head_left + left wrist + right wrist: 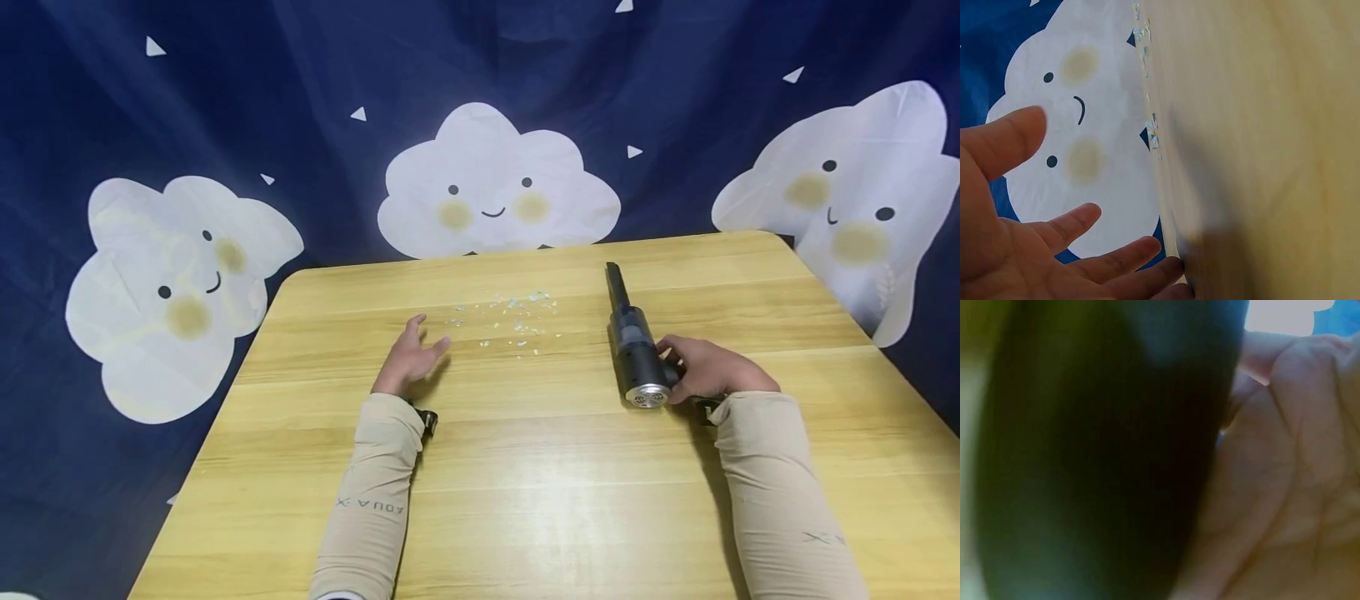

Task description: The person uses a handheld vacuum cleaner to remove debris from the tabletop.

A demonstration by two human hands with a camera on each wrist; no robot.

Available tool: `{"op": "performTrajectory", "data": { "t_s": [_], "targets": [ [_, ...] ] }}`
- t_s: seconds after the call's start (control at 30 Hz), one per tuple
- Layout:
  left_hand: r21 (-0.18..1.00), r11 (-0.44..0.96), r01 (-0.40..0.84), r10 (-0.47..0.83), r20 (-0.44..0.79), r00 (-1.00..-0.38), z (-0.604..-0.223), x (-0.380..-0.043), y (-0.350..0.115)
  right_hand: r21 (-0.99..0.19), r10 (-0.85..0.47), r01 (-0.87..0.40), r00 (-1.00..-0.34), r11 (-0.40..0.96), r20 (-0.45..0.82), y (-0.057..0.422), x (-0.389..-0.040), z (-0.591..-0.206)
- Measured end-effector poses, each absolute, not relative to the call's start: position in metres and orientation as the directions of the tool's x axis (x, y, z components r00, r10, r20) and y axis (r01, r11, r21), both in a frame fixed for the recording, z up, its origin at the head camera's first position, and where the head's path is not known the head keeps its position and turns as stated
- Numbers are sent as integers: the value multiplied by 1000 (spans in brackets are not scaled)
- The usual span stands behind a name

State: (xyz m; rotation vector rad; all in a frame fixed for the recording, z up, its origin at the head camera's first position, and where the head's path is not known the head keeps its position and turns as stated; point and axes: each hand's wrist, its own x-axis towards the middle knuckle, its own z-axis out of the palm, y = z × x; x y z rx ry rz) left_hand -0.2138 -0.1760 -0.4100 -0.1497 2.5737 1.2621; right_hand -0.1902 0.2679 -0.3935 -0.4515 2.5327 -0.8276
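Observation:
A black handheld vacuum cleaner (636, 354) with a long narrow nozzle lies over the right part of the table, nozzle pointing to the far edge. My right hand (708, 369) grips it from the right side, fingers and thumb curled at its dark handle. Up close in the right wrist view, the vacuum's blurred dark body (1110, 456) covers much of the picture beside the palm (1272, 487). Small white and bluish paper scraps (520, 328) are scattered past the table's middle. Just left of them, my left hand (408, 360) holds nothing, its fingers spread and thumb apart.
The wooden table (525, 483) has rounded far corners. Behind it hangs a dark blue curtain (322, 192) printed with smiling clouds and small white triangles. Both forearms wear beige sleeves, and a dark wrist device (427, 421) shows at the left wrist.

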Motion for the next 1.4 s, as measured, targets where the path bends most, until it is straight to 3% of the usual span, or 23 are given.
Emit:
{"op": "performTrajectory", "data": {
  "t_s": [0.4, 0.53, 0.7, 0.93, 1.2, 1.4],
  "targets": [
    [733, 638, -237, 1, -308, -951, -410, -208, -186, -689, -391, -278, -921, 669, -8, 261, -190, -389],
    [725, 644, -244, 12, -328, -944, -408, -210, -186, -740, -298, -250, -952, 625, 69, 254, -191, -385],
    [701, 674, -233, 9, -323, -946, -406, -212, -187, -744, -80, -189, -980, 641, 180, 238, -196, -384],
    [689, 694, -207, 12, -299, -954, -407, -216, -188, -727, 210, -85, -929, 681, 305, 219, -204, -384],
    [682, 704, -199, 22, -301, -953, -409, -219, -187, -792, 317, -74, -890, 606, 327, 206, -202, -368],
    [690, 692, -212, 23, -316, -949, -412, -212, -184, -926, 421, -125, -863, 356, 278, 201, -191, -356]
  ]
}}
